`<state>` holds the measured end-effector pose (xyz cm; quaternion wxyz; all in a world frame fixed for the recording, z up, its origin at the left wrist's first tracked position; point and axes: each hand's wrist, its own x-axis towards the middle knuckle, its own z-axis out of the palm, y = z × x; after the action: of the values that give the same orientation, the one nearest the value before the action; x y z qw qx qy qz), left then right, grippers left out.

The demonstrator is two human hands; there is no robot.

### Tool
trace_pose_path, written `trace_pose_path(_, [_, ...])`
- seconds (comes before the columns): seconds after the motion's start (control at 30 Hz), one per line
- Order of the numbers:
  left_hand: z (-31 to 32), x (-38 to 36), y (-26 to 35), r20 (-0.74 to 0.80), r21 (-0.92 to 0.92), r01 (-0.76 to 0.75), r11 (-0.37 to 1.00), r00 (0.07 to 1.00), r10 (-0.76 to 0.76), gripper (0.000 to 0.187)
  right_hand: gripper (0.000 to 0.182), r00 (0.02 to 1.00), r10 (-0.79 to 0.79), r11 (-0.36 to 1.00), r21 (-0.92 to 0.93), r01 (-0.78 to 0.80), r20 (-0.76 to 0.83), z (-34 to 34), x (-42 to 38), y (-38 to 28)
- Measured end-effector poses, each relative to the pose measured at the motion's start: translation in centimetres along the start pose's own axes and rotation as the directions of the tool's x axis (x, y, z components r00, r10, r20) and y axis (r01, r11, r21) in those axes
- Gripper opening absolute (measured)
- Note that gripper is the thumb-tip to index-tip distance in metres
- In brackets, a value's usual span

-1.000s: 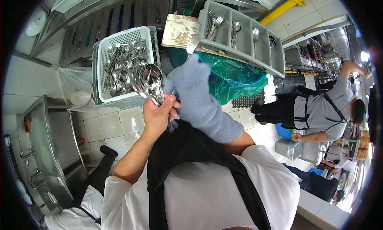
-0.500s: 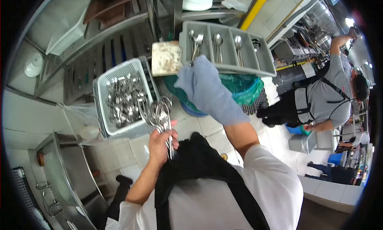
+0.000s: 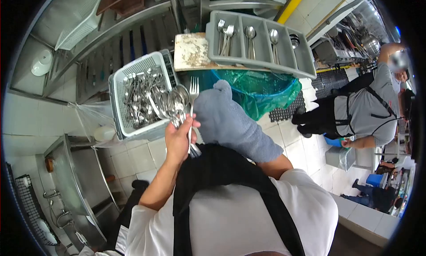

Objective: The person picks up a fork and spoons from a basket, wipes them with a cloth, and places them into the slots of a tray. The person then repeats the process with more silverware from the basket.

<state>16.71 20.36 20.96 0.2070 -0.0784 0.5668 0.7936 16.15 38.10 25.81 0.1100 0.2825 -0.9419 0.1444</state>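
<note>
My left hand (image 3: 178, 138) is closed round a bundle of cutlery (image 3: 177, 103), with a fork (image 3: 194, 89) standing out on its right side. A blue-grey cloth (image 3: 233, 123) covers my right hand and forearm, close beside the bundle; the fingers are hidden under it. To the left, a white basket (image 3: 116, 103) holds a heap of mixed cutlery. Ahead sits a grey divided tray (image 3: 262, 63), with forks (image 3: 227, 38) in its left compartment and spoons (image 3: 250, 40) in compartments further right.
A worn board (image 3: 191, 51) lies beside the tray's left end. Below the tray is a tub lined with green plastic (image 3: 266, 96). A co-worker in a grey shirt (image 3: 372, 105) stands at the right. Metal shelving (image 3: 124, 29) is at the upper left.
The cloth-covered right hand has come back from the tray's fork compartment to beside the bundle. More forks show in that compartment. One fork now stands apart at the bundle's right side.
</note>
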Motion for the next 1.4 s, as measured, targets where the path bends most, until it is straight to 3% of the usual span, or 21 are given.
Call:
trace_pose_path(0.07, [0.4,0.2,0.1,0.072,-0.017,-0.033,0.999,0.997,0.034,0.021,0.011,0.998,0.037,0.997,0.066,-0.040,0.047,0.1,0.2,0.1])
trace_pose_path(0.13, [1.1,0.2,-0.3,0.086,0.021,-0.025,0.999,0.996,0.023,0.020,0.013,0.974,0.165,0.977,0.161,-0.139,-0.157,2.4,-0.1,0.6])
trace_pose_path(0.17, [1.4,0.3,-0.3,0.096,0.056,-0.029,0.998,0.995,0.024,0.019,0.024,0.864,0.409,0.876,0.391,-0.281,-0.295,0.3,0.8,-0.7])
trace_pose_path(0.2, [1.6,0.4,-0.4,0.103,0.056,-0.024,0.998,0.995,0.018,0.019,0.024,0.861,0.415,0.875,0.388,-0.290,-0.293,-0.2,0.8,-0.5])
trace_pose_path(0.27, [1.7,0.5,-0.6,0.125,0.088,-0.068,0.994,0.990,0.057,0.018,0.033,0.901,0.096,0.995,0.055,-0.080,-0.423,-0.7,0.8,0.3])
trace_pose_path(0.3, [1.5,0.6,-0.6,0.148,0.055,-0.049,0.997,0.988,0.041,0.015,0.030,0.879,0.047,0.998,-0.015,-0.062,-0.474,1.2,0.8,1.6])
trace_pose_path(0.33, [1.4,0.5,-0.6,0.148,0.048,-0.046,0.998,0.988,0.039,0.015,0.030,0.882,0.046,0.998,-0.018,-0.061,-0.468,1.5,1.5,2.0])
trace_pose_path(0.4, [1.4,0.2,-0.4,0.166,0.024,-0.041,0.999,0.986,0.037,0.015,0.021,0.904,0.197,0.957,-0.127,-0.262,-0.379,1.9,2.7,2.6])
trace_pose_path(0.53, [0.9,-0.5,0.6,0.127,0.062,-0.022,0.998,0.992,0.014,0.016,0.012,0.942,0.124,0.935,-0.281,-0.217,-0.313,-0.1,4.4,3.5])
trace_pose_path(0.67, [0.1,-0.8,0.6,0.112,0.086,-0.028,0.996,0.994,0.019,0.015,0.008,0.894,0.083,0.823,-0.475,-0.310,-0.440,-0.4,4.8,4.5])
trace_pose_path(0.73, [-0.1,-0.8,0.6,0.095,0.073,-0.040,0.997,0.995,0.033,0.016,0.007,0.843,0.243,0.949,-0.062,-0.309,-0.480,-0.6,4.5,3.4])
trace_pose_path(0.93, [-0.2,-0.1,0.1,0.101,0.054,-0.053,0.997,0.994,0.047,0.020,0.040,0.893,0.188,0.937,0.348,-0.039,-0.408,1.0,0.8,-1.6])
trace_pose_path(1.0, [-0.1,-0.3,0.3,0.121,0.069,-0.029,0.997,0.992,0.020,0.020,0.043,0.894,0.165,0.955,0.295,-0.038,-0.418,0.7,0.8,-0.5])
trace_pose_path(1.07, [-0.3,-1.0,0.4,0.138,0.086,0.006,0.996,0.990,-0.018,0.023,0.035,0.952,0.182,0.957,0.266,-0.114,-0.248,-2.1,1.2,0.0])
trace_pose_path(1.1, [-0.6,-1.3,0.3,0.182,0.061,-0.026,0.998,0.983,0.015,0.022,0.022,0.906,0.235,0.953,0.269,-0.143,-0.351,-2.0,1.5,0.2])
trace_pose_path(1.2, [-0.9,-1.6,0.1,0.199,0.108,-0.089,0.990,0.978,0.067,0.021,0.008,0.872,0.315,0.904,0.399,-0.156,-0.374,-1.4,1.5,1.2])
trace_pose_path(1.23, [-0.5,-1.3,0.4,0.176,0.117,-0.074,0.990,0.983,0.053,0.019,0.008,0.850,0.516,0.814,0.373,-0.445,-0.111,-2.7,1.9,0.3])
trace_pose_path(1.27, [-0.3,-1.2,0.3,0.174,0.124,-0.072,0.990,0.984,0.050,0.019,0.008,0.848,0.518,0.811,0.380,-0.445,-0.111,-3.8,1.8,-1.0])
trace_pose_path(1.33, [0.1,-0.8,0.1,0.122,0.105,-0.115,0.988,0.987,0.102,0.018,0.003,0.947,0.274,0.958,-0.037,-0.284,-0.164,-5.0,1.6,-3.0])
trace_pose_path(1.37, [0.3,-0.5,-0.1,0.100,0.075,-0.128,0.989,0.988,0.120,0.018,0.017,0.963,0.229,0.970,0.113,-0.214,-0.142,-1.4,0.7,-2.4])
trace_pose_path(1.4, [0.2,-0.4,-0.4,0.097,0.081,-0.129,0.988,0.988,0.121,0.018,0.017,0.963,0.229,0.970,0.119,-0.213,-0.144,1.0,0.0,-2.0])
